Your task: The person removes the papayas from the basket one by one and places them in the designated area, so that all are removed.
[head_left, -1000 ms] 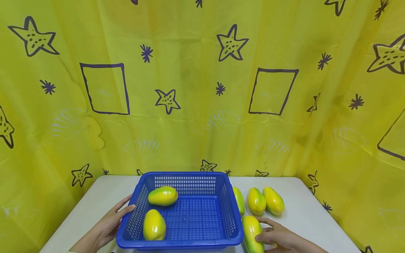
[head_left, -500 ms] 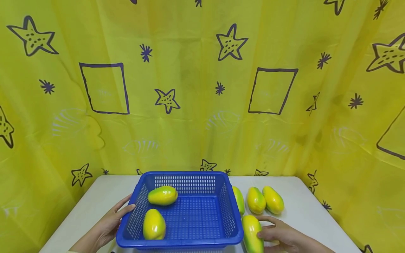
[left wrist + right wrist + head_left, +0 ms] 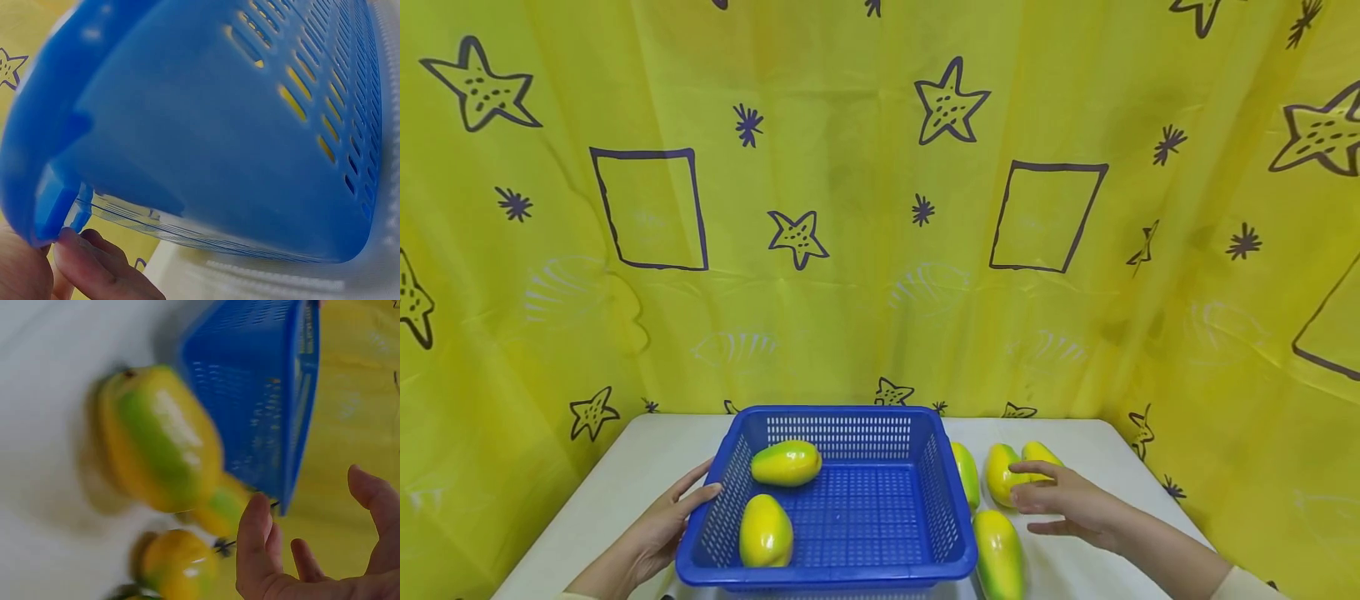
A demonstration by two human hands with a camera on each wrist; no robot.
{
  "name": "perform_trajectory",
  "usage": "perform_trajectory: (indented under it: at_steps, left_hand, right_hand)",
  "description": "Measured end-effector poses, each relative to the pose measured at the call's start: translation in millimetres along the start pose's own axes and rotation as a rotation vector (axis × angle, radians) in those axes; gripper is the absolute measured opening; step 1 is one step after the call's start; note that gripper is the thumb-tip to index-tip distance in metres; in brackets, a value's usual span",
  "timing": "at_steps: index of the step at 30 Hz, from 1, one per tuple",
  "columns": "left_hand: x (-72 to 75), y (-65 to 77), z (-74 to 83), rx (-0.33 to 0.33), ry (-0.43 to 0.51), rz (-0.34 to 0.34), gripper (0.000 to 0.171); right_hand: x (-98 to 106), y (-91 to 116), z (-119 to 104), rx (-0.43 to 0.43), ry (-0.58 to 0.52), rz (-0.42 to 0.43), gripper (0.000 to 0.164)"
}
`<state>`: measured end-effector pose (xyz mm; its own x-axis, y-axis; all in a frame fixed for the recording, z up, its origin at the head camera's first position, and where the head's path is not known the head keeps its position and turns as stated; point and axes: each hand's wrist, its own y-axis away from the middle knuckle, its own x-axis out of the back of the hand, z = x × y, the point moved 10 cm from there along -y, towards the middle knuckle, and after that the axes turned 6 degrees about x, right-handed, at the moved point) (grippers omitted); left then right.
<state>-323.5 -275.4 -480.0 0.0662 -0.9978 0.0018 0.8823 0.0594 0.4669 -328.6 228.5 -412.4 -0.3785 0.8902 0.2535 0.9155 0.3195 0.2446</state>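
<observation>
Blue plastic basket (image 3: 827, 575) upright at lower centre of head frame, on white table (image 3: 1120, 450). Gripped at its left rim by left hand (image 3: 658, 529), with thumb over the edge. Seen again at lower left of left-wrist frame, without full view of every finger.

Right hand (image 3: 1071, 504) at lower right of head frame, with nothing in its grasp: parted, slightly bent fingers, thumb well away from them. Confirmed in right-wrist frame by a bare gap between fingers and thumb.

Key relation, by judgement: right fingertips to middle fruit (image 3: 998, 477). Lies just up and left of the fingertips in head frame, partly behind them — touching or apart, cannot tell. Long axis close to top-to-bottom in the picture, so crosswise to the nearly level fingers; judged a fair angle for a grasp from the right. Much nearer to right hand than to left, with full width of basket between.

Far fruit (image 3: 1039, 451) just right of middle fruit, largely hidden by the hand; axis not fully readable. Near fruit (image 3: 998, 554) below the fingertips at lower edge of frame, slanting slightly down to the right, just beside basket. Basket-side fruit (image 3: 967, 475) left of middle fruit, partly hidden by the right wall. Inside, in the left half: upper inner fruit (image 3: 786, 463) roughly left-to-right, lower inner fruit (image 3: 766, 531) top-to-bottom.

Possible trouble, by judgement: tight spacing of middle and far fruits — easy to nudge one while grasping the other.
</observation>
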Motion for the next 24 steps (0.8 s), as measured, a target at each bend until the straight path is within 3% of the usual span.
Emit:
perform_trajectory:
  at_steps: [5,10,16,24]
  left_hand:
    - [0.5,-0.5,-0.7,0.001,0.003,-0.001,0.084]
    - [0.7,-1.5,-1.5,-0.001,0.009,-0.006,0.084]
    - [1.1,-2.2,-2.0,-0.004,0.016,-0.011,0.084]
    - [0.0,-1.9,-0.1,-0.005,0.006,-0.013,0.084]
  right_hand:
    - [-31.6,-9.7,-53.9,0.094,-0.017,-0.063,0.07]
    - [-68.4,-29.8,-90.2,0.122,-0.009,-0.068,0.069]
    - [-111.5,-59.9,-113.3,0.148,-0.013,-0.095,0.061]
    - [-168.3,-93.1,-123.2,0.133,-0.003,-0.183,0.06]
